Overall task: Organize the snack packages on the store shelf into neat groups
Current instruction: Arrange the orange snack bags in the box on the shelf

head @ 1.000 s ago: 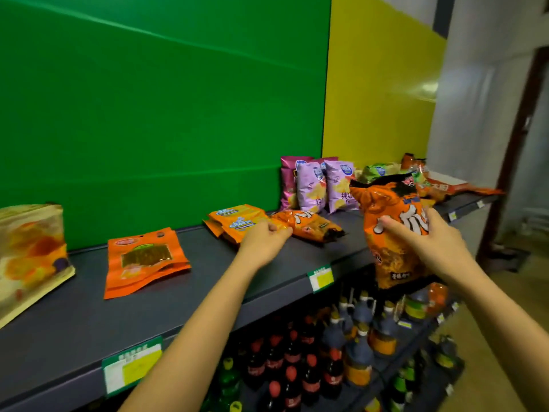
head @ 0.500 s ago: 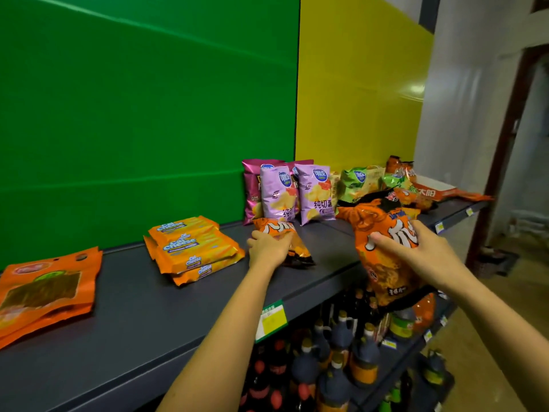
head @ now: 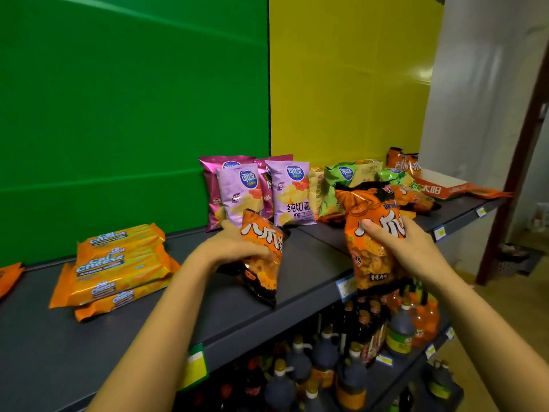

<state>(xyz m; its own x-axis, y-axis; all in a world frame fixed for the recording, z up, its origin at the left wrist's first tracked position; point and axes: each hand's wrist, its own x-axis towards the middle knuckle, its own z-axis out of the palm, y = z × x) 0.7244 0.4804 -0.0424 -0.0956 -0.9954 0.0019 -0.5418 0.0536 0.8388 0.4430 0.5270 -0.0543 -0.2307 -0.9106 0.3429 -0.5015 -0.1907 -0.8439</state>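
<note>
Two orange snack bags are gripped above the shelf (head: 303, 272): left hand (head: 234, 248) holds one (head: 263, 257), right hand (head: 407, 248) the other (head: 371, 233).

Bright, super saturated shot. Soft glare blob on the yellow panel (head: 350, 84) well above the right hand (head: 410, 248), plus a pale streak across the green panel (head: 118, 114) above the left hand (head: 228, 248). Bottles (head: 323, 352) below both hands sit in murky shadow under the shelf (head: 89, 352). Fisheye bends the shelf edge, and the doorframe (head: 517, 173) right of the right hand leans. Print on the orange bags (head: 374, 233) in the hands looks slightly soft
</note>
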